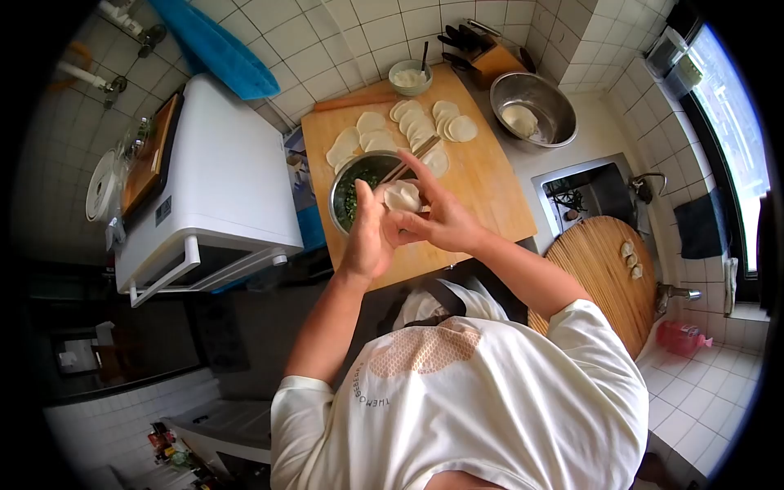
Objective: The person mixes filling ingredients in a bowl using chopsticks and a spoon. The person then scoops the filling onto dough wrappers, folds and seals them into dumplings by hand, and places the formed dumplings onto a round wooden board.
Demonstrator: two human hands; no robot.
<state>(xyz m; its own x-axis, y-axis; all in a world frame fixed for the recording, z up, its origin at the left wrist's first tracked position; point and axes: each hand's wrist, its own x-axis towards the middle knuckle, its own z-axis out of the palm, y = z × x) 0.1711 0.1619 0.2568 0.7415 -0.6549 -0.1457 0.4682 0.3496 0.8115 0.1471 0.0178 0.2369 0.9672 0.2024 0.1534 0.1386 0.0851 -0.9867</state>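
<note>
Between my two hands, over the front part of the wooden board [490, 192], is a folded dumpling [402, 196]. My left hand [370, 233] supports it from the left and below, and my right hand [441, 214] closes round it from the right, index finger raised. Just behind my left hand stands a metal bowl [333, 198] of chopped green filling [353, 184], with chopsticks [425, 148] lying across its rim. Round dough wrappers [371, 122] lie in overlapping rows beyond the bowl.
A small bowl [410, 78] with a spoon and a rolling pin [353, 101] are at the back. To the right are a steel bowl [558, 106] with dough, a knife block [496, 64], a sink [604, 189] and a round slatted board [596, 278] holding several dumplings [632, 260].
</note>
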